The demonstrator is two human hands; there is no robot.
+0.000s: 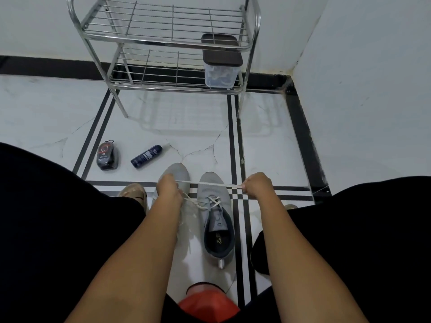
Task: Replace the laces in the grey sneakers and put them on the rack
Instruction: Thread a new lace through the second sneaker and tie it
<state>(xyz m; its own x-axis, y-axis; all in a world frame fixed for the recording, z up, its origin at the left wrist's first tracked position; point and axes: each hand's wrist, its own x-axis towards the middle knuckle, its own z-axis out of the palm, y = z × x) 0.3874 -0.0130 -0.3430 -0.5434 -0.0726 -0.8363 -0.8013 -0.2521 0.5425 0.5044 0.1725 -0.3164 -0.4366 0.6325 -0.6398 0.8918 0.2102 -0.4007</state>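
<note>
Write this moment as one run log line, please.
step: lacing | left hand and right hand: pinch white lace taut | sneakers: on floor | rack: no sneakers

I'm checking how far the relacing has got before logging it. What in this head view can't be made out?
- Left sneaker: the left hand and forearm cover its eyelets; only the toe shows.
- Lace: its ends vanish inside the left hand and right hand.
- Lidded box on the rack: contents blurred behind its cloudy wall.
- Bottle and pouch: labels too small to read.
</note>
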